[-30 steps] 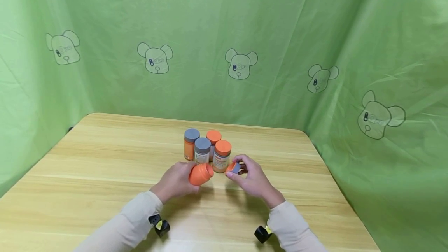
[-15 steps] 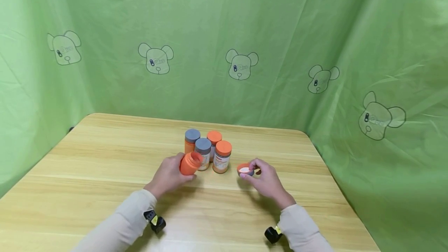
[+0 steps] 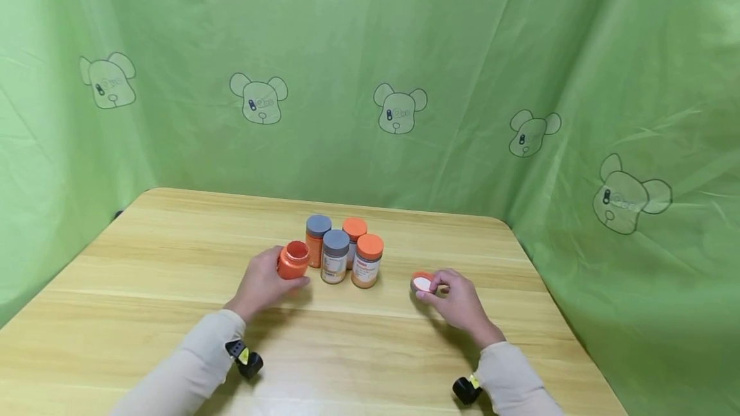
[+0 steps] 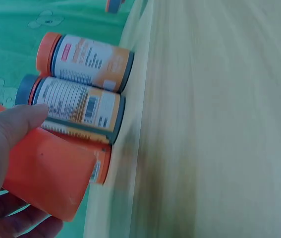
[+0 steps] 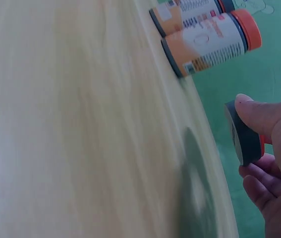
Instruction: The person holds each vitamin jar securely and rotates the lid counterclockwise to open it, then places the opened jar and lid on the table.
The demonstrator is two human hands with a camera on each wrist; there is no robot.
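Note:
My left hand (image 3: 263, 282) grips an uncapped orange jar (image 3: 293, 262) by its side, its open mouth facing up. In the left wrist view the jar (image 4: 51, 171) tilts, and its plain orange base shows above the tabletop. Off to the right, my right hand (image 3: 459, 302) pinches a lid (image 3: 422, 282) between thumb and fingers. The white-lined inside of the lid faces up in the head view. From the right wrist, the lid's dark grey outer side (image 5: 242, 134) is seen, held over the table with its shadow below.
Several capped jars stand grouped between the hands: grey-lidded jars (image 3: 334, 259) on the left, orange-lidded jars (image 3: 367, 263) on the right. The wooden table (image 3: 358, 352) meets a green curtain (image 3: 329, 159) at the back and right side.
My hands have moved apart: the left carried the orange jar leftward and turned it more upright, while the right took the lid rightward and turned its inside up.

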